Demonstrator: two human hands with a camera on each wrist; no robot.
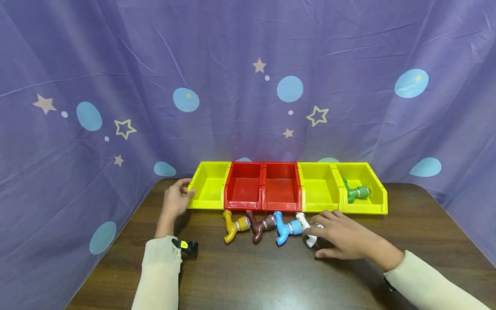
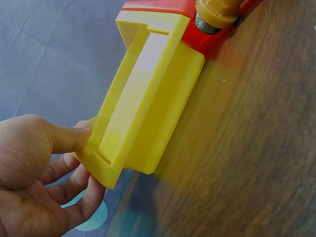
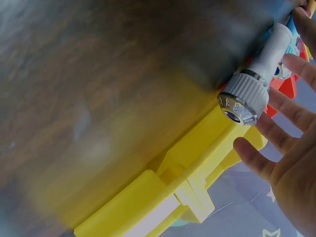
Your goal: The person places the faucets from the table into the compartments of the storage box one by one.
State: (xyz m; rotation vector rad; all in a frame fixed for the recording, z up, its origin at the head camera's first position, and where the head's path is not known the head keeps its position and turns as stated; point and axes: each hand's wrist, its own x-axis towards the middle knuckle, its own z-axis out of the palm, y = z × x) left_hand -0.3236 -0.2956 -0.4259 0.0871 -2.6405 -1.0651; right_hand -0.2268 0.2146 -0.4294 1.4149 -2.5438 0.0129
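Observation:
My left hand (image 1: 176,201) grips the side rim of the leftmost yellow bin (image 1: 209,203), thumb on the inner side and fingers outside in the left wrist view. My right hand (image 1: 345,237) hovers over a white tap (image 1: 311,242) with its fingers spread; in the right wrist view the tap's ribbed knob (image 3: 247,94) lies beside the fingertips, and whether they touch cannot be told. Left of it on the table lie a blue tap (image 1: 283,232), a brown tap (image 1: 257,228) and a yellow tap (image 1: 230,227). A green tap (image 1: 352,193) lies in the rightmost yellow bin (image 1: 364,209).
Two red bins (image 1: 244,206) and another yellow bin (image 1: 321,205) stand in the same row, between the end bins. The row runs along the far side of the brown wooden table (image 1: 248,275). Behind it hangs a purple curtain (image 1: 232,51) with stars and dots.

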